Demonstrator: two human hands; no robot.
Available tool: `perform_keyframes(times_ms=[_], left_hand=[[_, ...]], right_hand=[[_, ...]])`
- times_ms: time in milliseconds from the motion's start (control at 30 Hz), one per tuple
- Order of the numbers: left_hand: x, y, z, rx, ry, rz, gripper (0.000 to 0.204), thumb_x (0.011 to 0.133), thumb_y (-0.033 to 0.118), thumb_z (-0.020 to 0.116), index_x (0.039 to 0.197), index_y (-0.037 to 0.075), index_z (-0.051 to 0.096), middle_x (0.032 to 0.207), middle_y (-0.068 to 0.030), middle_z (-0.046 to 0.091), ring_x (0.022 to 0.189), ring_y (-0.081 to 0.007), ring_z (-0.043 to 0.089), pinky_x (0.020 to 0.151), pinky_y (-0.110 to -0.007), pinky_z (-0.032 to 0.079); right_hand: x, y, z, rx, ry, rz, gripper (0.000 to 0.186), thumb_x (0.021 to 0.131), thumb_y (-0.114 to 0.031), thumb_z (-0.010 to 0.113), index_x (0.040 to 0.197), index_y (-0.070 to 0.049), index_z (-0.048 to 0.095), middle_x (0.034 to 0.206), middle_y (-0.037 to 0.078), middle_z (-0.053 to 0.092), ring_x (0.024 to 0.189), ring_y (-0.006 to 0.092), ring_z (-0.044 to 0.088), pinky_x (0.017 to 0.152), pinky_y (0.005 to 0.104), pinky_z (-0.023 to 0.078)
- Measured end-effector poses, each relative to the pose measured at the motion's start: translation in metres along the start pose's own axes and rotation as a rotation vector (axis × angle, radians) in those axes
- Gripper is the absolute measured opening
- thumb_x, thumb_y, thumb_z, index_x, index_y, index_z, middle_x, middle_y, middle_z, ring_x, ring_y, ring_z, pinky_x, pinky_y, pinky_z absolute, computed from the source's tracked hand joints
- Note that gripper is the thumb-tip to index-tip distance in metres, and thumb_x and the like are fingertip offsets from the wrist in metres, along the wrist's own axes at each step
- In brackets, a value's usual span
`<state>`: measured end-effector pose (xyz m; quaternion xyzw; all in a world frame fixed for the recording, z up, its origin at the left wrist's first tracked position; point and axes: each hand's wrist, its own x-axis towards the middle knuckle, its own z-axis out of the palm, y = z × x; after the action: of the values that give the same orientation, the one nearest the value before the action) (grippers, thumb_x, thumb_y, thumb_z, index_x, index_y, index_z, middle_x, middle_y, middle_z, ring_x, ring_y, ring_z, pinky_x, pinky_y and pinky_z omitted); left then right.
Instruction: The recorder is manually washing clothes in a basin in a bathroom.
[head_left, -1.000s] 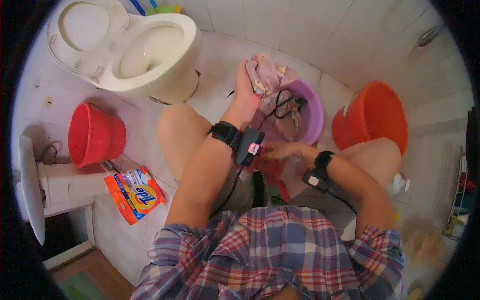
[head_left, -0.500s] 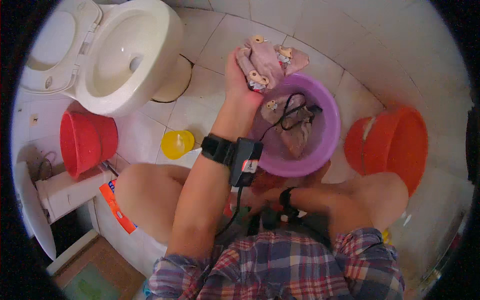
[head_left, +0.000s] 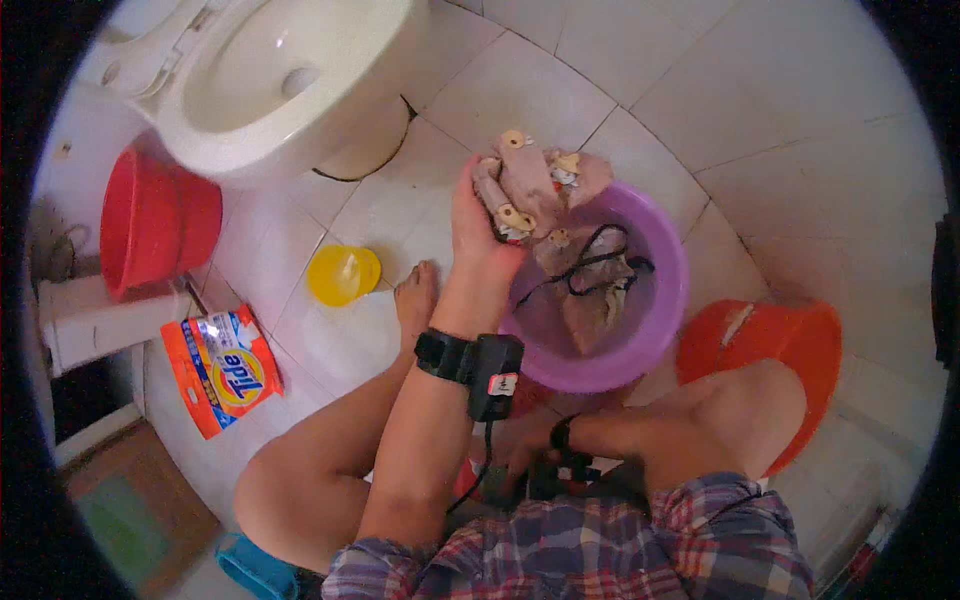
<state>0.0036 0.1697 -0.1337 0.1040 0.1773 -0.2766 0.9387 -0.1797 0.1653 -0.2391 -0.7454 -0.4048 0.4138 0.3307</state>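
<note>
My left hand (head_left: 480,215) grips a bunched pink cloth (head_left: 535,185) with small printed figures, held above the near-left side of a purple basin (head_left: 660,265). Inside that basin, more pink-brown cloth (head_left: 585,320) sits in water with a black cord (head_left: 600,240) looped over it. My right hand (head_left: 520,455) is low between my legs, near the basin's front, in shadow; its fingers are too dim to make out. Both wrists wear black straps with small devices.
A white toilet (head_left: 270,140) stands at the upper left. A red bucket (head_left: 160,230), yellow cup (head_left: 340,275) and orange detergent bag (head_left: 220,370) are on the left. An orange bucket (head_left: 760,330) stands right, by the tiled wall. A blue plastic item (head_left: 255,565) lies lower left.
My right hand has moved from beside the basin down between my legs. My left hand still holds the cloth. The view has shifted, and the yellow cup and my bare foot now show.
</note>
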Motion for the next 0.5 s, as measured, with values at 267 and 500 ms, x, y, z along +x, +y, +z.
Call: perform_keyframes(times_ms=[267, 500], left_hand=[[-0.055, 0.014, 0.069, 0.113, -0.134, 0.198, 0.038, 0.082, 0.030, 0.045, 0.112, 0.006, 0.046, 0.106, -0.0140, 0.053, 0.094, -0.0302, 0.054, 0.078, -0.044, 0.048], [-0.080, 0.016, 0.102, 0.209, -0.013, 0.387, 0.039, 0.082, 0.029, 0.047, 0.115, 0.008, 0.047, 0.106, -0.0127, 0.053, 0.094, -0.0298, 0.054, 0.076, -0.043, 0.049]], right_hand=[[-0.095, 0.005, -0.085, -0.319, 0.504, 0.488, 0.030, 0.076, -0.029, 0.065, 0.094, -0.005, 0.063, 0.102, 0.009, 0.062, 0.086, 0.0238, 0.061, 0.066, 0.0359, 0.049], [-0.119, 0.172, -0.077, -0.763, 0.078, 0.605, 0.022, 0.073, -0.022, 0.058, 0.087, -0.007, 0.065, 0.089, 0.012, 0.065, 0.078, 0.0280, 0.064, 0.072, 0.0392, 0.049]])
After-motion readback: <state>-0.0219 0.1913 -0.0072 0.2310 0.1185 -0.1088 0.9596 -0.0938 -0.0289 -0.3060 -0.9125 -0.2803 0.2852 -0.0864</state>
